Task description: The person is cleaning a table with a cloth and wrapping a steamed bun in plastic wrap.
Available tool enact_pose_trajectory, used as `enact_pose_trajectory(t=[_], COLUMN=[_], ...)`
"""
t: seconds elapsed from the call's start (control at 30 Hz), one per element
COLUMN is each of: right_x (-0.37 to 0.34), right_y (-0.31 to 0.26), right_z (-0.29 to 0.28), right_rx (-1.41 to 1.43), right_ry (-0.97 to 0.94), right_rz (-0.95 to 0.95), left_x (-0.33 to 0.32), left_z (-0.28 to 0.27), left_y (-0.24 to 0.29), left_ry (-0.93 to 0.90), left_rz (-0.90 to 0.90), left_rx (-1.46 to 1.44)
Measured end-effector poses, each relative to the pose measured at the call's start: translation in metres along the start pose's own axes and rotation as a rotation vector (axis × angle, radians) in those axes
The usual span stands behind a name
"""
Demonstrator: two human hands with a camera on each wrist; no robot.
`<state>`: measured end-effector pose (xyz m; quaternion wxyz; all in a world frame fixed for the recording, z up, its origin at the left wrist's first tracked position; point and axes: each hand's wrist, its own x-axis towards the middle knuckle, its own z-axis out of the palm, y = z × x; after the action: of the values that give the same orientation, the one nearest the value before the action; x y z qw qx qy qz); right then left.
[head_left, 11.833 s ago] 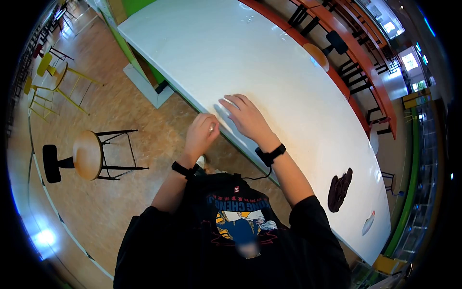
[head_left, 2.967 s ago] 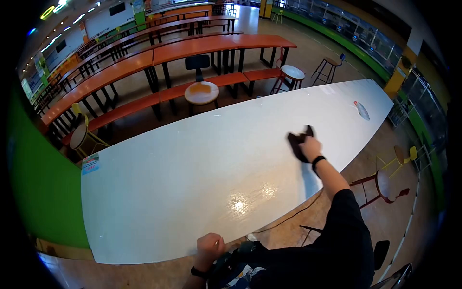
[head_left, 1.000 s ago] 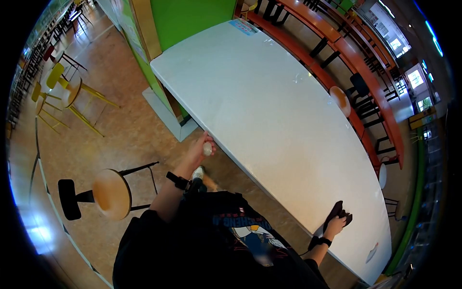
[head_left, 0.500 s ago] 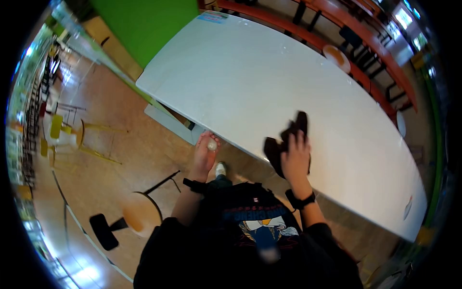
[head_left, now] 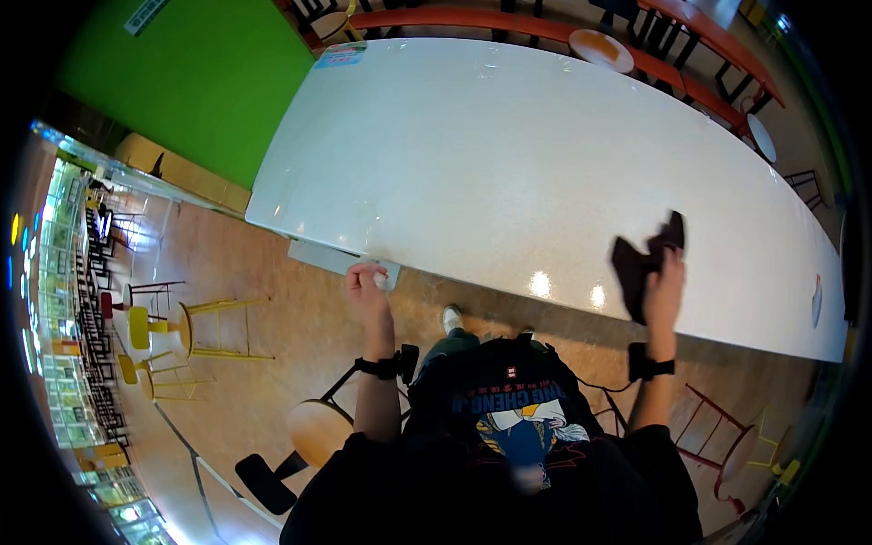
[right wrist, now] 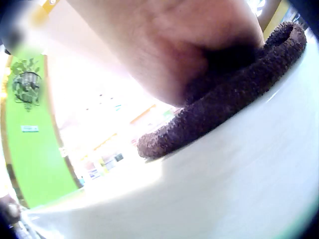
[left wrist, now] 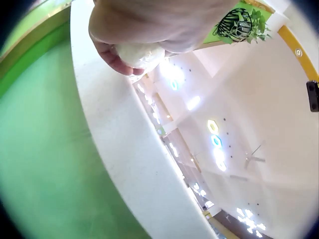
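Observation:
In the head view my right hand (head_left: 665,295) grips a dark brown cloth (head_left: 629,268) on the white table (head_left: 454,163), right of its middle and close to the near edge. The right wrist view shows the cloth (right wrist: 214,109) as thick and nubbly, bunched under the palm and flat against the tabletop; the fingertips are hidden there. My left hand (head_left: 368,289) is at the table's near edge, toward the left end. Its curled fingers hold a small whitish, shiny, rounded wad (left wrist: 142,54), mostly covered by the hand; I cannot tell what it is.
A pale elongated object (head_left: 817,300) lies at the table's right end, and a printed card (head_left: 341,54) at the far left corner. A green wall (head_left: 191,100) meets the left end. A wooden-seated chair (head_left: 318,431) stands behind on the left; a red bench (head_left: 454,16) runs along the far side.
Earlier the cloth lay alone toward the table's right end; the right hand took hold of it. It has since slid left, then back somewhat right. The left hand keeps its wad. The head view has turned.

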<state>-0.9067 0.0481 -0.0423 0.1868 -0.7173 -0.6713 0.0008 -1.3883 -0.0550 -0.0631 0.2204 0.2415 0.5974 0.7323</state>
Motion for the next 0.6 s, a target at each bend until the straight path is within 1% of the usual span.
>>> enact_pose_trajectory(t=[0.07, 0.13, 0.17, 0.2, 0.23, 0.3, 0.33, 0.4, 0.43, 0.47, 0.53, 0.57, 0.6], right_x=[0.008, 0.025, 0.035, 0.042, 0.047, 0.053, 0.049, 0.041, 0.035, 0.029, 0.016, 0.008, 0.002], right_y=[0.072, 0.143, 0.180, 0.201, 0.191, 0.168, 0.156, 0.127, 0.096, 0.083, 0.065, 0.052, 0.040], right_z=[0.003, 0.009, 0.010, 0.011, 0.001, -0.032, -0.042, -0.059, -0.073, -0.074, -0.077, -0.078, -0.081], right_rx=[-0.152, -0.192, -0.135, -0.078, -0.073, -0.046, -0.041, 0.103, 0.175, 0.180, 0.370, 0.437, 0.516], right_ry=[0.069, 0.077, 0.033, -0.009, -0.003, -0.087, -0.080, 0.098, 0.124, 0.137, 0.171, 0.215, 0.209], right_rz=[0.131, 0.189, 0.191, 0.194, 0.199, 0.334, 0.342, 0.255, 0.253, 0.262, 0.122, 0.122, 0.121], left_x=[0.010, 0.023, 0.031, 0.039, 0.050, 0.076, 0.088, 0.112, 0.124, 0.132, 0.145, 0.148, 0.148], left_z=[0.005, 0.013, 0.018, 0.021, 0.024, 0.028, 0.034, 0.046, 0.051, 0.057, 0.071, 0.077, 0.083], left_y=[0.009, 0.020, 0.026, 0.030, 0.030, 0.033, 0.038, 0.048, 0.052, 0.056, 0.065, 0.070, 0.077], left_ry=[0.003, 0.013, 0.015, 0.016, 0.009, 0.014, 0.005, 0.039, 0.010, -0.002, 0.022, 0.000, -0.038], left_rz=[-0.007, -0.007, -0.051, -0.094, -0.088, -0.026, -0.019, -0.026, -0.028, -0.019, 0.089, 0.095, 0.062], left_rx=[0.019, 0.037, 0.006, -0.025, -0.026, 0.075, 0.073, 0.045, 0.041, 0.036, 0.018, 0.014, 0.022])
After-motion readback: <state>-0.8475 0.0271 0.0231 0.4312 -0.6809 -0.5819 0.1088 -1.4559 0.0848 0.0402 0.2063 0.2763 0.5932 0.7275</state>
